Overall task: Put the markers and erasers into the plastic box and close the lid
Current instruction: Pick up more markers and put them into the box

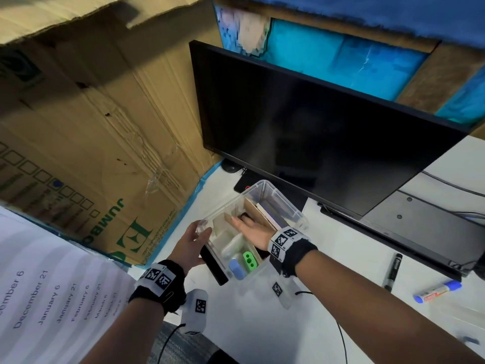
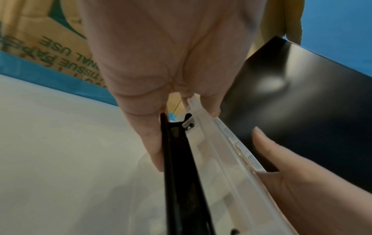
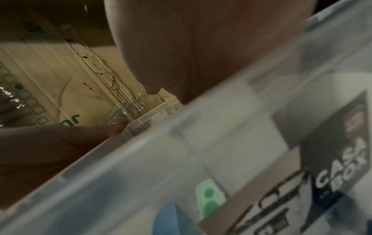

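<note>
Bare left hand [image 1: 189, 242]: grips the 9 o'clock side of the plastic box [image 1: 282, 203]; thumb over the rim, fingers [image 2: 155, 143] curled against the black latch [image 2: 177, 167] on the outer wall.
Right hand [image 1: 252, 227]: reaches in over the box's 3 o'clock rim, palm down, fingers spread and fairly straight; fingertips near a small dark item I cannot identify.
Plastic box: clear, lid off, tilted, held above the white table [image 1: 262, 324]. It sits at 6 o'clock of the monitor [image 1: 315, 122].
Box contents: green piece with holes [image 1: 249, 260] and blue rounded piece [image 1: 237, 269] at the near end, just beside each other; pale cardboard divider [image 1: 252, 208] running lengthwise; printed label [image 3: 332, 151] reading CASA BOX on the wall.
Black marker [image 1: 392, 271]: on the table at 3 o'clock of the box, well apart, outside it.
Blue-capped marker [image 1: 437, 291]: on the table just beyond the black one, also outside the box.
Cardboard box [image 1: 86, 122]: large, at 10 o'clock of the plastic box.
Printed sheet [image 1: 52, 285]: dated list, at 8 o'clock.
Wristbands [image 1: 286, 243]: black with square coded tags, on both wrists.
</note>
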Tool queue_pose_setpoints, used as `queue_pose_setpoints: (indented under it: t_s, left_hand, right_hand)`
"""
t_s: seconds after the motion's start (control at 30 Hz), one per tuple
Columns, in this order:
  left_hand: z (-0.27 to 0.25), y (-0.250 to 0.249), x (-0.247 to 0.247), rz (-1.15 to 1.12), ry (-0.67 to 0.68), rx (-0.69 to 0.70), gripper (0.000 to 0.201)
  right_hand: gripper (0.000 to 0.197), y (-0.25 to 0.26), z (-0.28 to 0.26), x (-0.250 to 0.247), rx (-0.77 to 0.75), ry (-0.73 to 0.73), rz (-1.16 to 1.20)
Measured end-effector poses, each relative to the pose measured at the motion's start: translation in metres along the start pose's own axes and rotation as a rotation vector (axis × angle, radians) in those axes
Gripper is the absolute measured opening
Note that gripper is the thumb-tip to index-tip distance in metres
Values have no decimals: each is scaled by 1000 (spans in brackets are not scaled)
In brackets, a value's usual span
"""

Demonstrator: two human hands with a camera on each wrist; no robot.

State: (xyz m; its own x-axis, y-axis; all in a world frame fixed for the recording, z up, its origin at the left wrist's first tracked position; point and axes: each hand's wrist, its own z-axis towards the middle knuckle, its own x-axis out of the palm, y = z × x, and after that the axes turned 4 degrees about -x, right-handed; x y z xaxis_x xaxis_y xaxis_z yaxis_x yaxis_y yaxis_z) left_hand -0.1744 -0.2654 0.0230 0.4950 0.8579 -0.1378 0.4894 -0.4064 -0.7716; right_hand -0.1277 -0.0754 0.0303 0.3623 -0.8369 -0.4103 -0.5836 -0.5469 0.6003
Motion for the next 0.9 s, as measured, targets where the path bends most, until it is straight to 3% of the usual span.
queue_pose_setpoints:
  t_s: [0.1, 0.2, 0.37, 0.5, 0.57, 0.63, 0.73, 0.83, 0.9]
  left_hand:
    - [1, -1, -1, 11, -4, -8, 27]
    - [2, -2, -2, 25, 0, -17, 28]
    - [-1, -6, -3, 71, -11, -29, 36]
    - [-5, -24, -1, 388, -201, 168, 65]
    - [-17, -52, 12, 419, -253, 295, 58]
    - [-30, -82, 37, 381, -200, 413, 43]
    - [-41, -110, 99, 292, -20, 528, 23]
    - [-43, -111, 184, 332, 185, 499, 23]
    - [-43, -100, 245, 410, 283, 444, 26]
  right_hand:
    - [91, 7, -6, 2, 39, 35, -115]
    - [92, 10, -9, 3, 44, 5, -91]
    - [72, 8, -21, -11, -199, -95, 119]
    - [46, -16, -60, -42, -398, -325, 184]
    - [30, -48, -84, -60, -399, -464, 249]
    - [19, -90, -111, -75, -315, -645, 251]
    - [14, -171, -147, -86, -107, -850, 249]
    - [19, -252, -178, -83, 152, -958, 291]
    - [31, -295, -195, -78, 295, -944, 272]
